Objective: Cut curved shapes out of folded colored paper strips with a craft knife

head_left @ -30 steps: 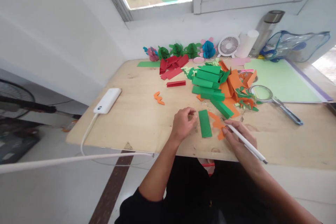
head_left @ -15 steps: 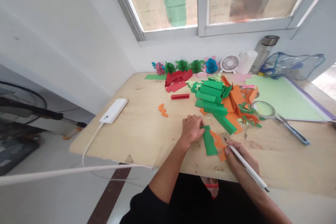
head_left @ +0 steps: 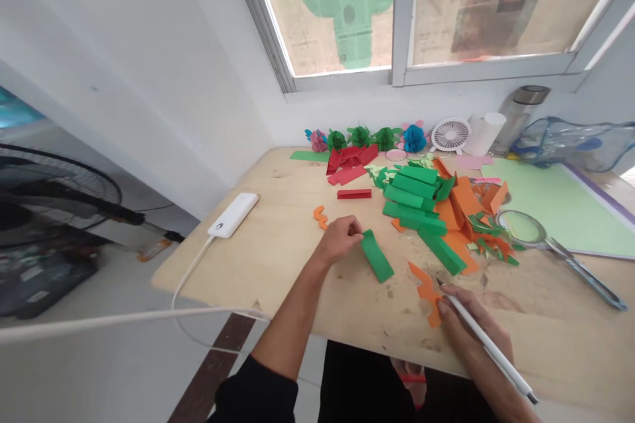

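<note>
My left hand [head_left: 341,238] pinches the upper corner of a green paper strip [head_left: 377,256] above the table's front part. My right hand [head_left: 473,320] is closed around a white pen [head_left: 489,346], its dark tip pointing up and left. Under the fingertips of that hand lies a wavy-edged orange paper piece [head_left: 424,291]; whether they grip it or only touch it, I cannot tell. A smaller wavy orange cutout [head_left: 320,217] rests just beyond my left hand. Folded green papers [head_left: 411,195] are heaped farther back, with orange papers [head_left: 459,205] beside them.
Scissors [head_left: 585,271] lie at the right, near a green sheet [head_left: 585,211]. A white power bank [head_left: 233,215] with a cable sits at the left. Red papers [head_left: 352,162], paper figures [head_left: 360,137], a small fan [head_left: 451,135] and a bottle [head_left: 518,119] line the back.
My left hand has drawn the green strip left, away from the orange piece. My right hand still holds the pen by the orange piece. The whole view has shifted somewhat.
</note>
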A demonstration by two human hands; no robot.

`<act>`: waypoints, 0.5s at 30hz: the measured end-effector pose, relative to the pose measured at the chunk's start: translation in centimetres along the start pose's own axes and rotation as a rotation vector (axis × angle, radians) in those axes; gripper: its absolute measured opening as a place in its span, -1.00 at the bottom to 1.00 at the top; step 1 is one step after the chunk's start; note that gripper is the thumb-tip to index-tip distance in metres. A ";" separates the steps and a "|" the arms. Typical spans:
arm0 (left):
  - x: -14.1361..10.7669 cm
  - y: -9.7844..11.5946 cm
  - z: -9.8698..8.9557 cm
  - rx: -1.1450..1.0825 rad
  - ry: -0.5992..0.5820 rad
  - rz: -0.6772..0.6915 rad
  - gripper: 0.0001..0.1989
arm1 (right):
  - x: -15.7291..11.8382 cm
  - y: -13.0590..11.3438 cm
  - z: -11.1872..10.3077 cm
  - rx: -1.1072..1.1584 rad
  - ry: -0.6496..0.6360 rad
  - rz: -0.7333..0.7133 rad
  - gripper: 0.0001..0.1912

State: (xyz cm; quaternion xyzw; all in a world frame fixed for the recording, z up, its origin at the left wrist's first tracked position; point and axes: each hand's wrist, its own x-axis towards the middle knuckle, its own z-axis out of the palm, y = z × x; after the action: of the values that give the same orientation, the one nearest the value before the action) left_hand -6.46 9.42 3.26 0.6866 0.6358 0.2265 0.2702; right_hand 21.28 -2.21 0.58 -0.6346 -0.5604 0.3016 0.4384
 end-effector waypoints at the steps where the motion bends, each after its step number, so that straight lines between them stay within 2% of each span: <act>1: 0.7 -0.5 -0.7 0.035 0.007 -0.026 -0.69 | 0.0 0.1 0.0 -0.009 -0.003 -0.001 -0.63; 4: 2.6 -1.6 -2.3 0.149 0.107 -0.112 -0.68 | 0.0 -0.2 0.0 -0.024 -0.003 -0.015 -0.64; 7: 3.6 -1.7 -2.6 0.257 0.254 -0.182 -0.67 | -0.1 -0.9 0.1 -0.024 0.014 -0.002 -0.64; 9: 3.5 -1.3 -2.1 0.314 0.317 -0.194 -0.70 | -0.1 -1.2 0.3 -0.016 0.045 0.030 -0.65; 11: 3.2 -0.9 -1.1 0.353 0.322 -0.180 -0.75 | 0.0 -1.2 0.5 -0.004 0.059 0.039 -0.65; 15: 2.5 -0.6 0.8 0.415 0.293 -0.165 -0.62 | 0.4 -0.3 0.7 -0.005 0.023 0.010 -0.67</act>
State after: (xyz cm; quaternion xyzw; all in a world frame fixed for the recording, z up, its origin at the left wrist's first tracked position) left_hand -6.19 11.91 2.21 0.6330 0.7549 0.1654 0.0462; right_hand 20.60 -1.66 0.57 -0.6418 -0.5529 0.2950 0.4420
